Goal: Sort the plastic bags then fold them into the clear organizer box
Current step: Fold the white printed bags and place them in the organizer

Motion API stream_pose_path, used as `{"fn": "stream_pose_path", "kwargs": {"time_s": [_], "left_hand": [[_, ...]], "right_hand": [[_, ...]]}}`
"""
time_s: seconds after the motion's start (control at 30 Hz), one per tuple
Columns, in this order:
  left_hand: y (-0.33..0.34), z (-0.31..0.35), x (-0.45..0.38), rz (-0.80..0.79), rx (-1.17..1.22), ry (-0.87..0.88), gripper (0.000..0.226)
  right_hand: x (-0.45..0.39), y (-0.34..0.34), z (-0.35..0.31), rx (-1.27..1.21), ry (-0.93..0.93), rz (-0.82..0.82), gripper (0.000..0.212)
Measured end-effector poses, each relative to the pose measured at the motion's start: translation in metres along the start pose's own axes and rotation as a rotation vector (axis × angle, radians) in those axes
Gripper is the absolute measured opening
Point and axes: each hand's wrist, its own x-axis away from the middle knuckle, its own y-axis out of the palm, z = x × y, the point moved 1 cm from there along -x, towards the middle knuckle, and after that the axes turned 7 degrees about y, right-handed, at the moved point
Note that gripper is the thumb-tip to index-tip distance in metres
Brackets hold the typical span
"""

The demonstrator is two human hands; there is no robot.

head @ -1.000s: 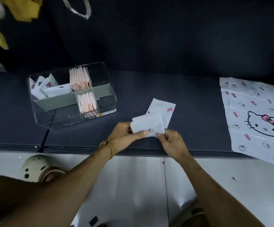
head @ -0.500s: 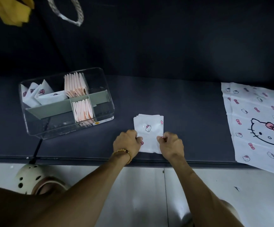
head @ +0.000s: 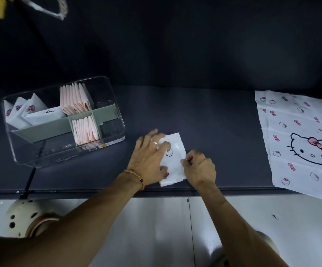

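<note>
Spanning frame width, dark table (head: 204, 120) carries everything. Flat printed bag (head: 299, 143) lies at right edge, partly overhanging. Clear organizer box (head: 116, 105) sits left of centre, white folded bags (head: 31, 112) in its upper-left compartment, pink folded bags (head: 75, 101) in middle ones. Your left hand (head: 148, 158) presses flat, fingers spread, on folded white bag (head: 173, 160) at lower centre. Your right hand (head: 198, 168) pinches its right edge, fingers curled.
</note>
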Motion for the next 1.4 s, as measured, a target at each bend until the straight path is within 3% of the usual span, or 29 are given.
{"fn": "stream_pose_path", "kwargs": {"time_s": [0.07,0.17,0.3,0.33,0.43,0.57,0.67,0.77,1.3,1.4], "left_hand": [[0.006,0.000,-0.005,-0.110,-0.007,0.125,0.068],[0.020,0.004,-0.003,-0.238,0.049,0.099,0.059],[0.032,0.017,0.003,-0.226,0.065,-0.006,0.062],[0.033,0.018,0.003,-0.219,0.052,-0.019,0.062],[0.034,0.019,0.005,-0.213,-0.005,-0.022,0.062],[0.026,0.024,0.009,-0.207,-0.151,-0.024,0.064],[0.024,0.039,0.000,-0.133,-0.171,0.165,0.059],[0.034,0.061,-0.021,-0.140,-0.006,0.330,0.054],[0.033,-0.017,-0.010,-0.175,-0.053,0.170,0.071],[0.029,-0.028,-0.012,-0.183,-0.016,0.220,0.071]], "right_hand": [[-0.008,-0.007,0.002,0.099,-0.131,0.031,0.010],[-0.028,-0.022,0.007,0.166,-0.272,0.001,0.027],[-0.011,-0.028,0.026,0.241,-0.425,0.285,0.040],[0.001,-0.022,0.032,0.234,-0.450,0.285,0.047],[0.030,0.003,0.052,0.279,-0.423,0.144,0.061],[0.030,0.011,0.064,0.320,-0.376,0.116,0.064],[0.027,0.011,0.064,0.332,-0.376,0.109,0.064],[0.026,0.012,0.065,0.355,-0.385,0.094,0.063],[0.024,0.005,0.062,0.302,-0.383,0.006,0.067],[0.025,-0.006,0.061,0.282,-0.441,0.023,0.063]]}}
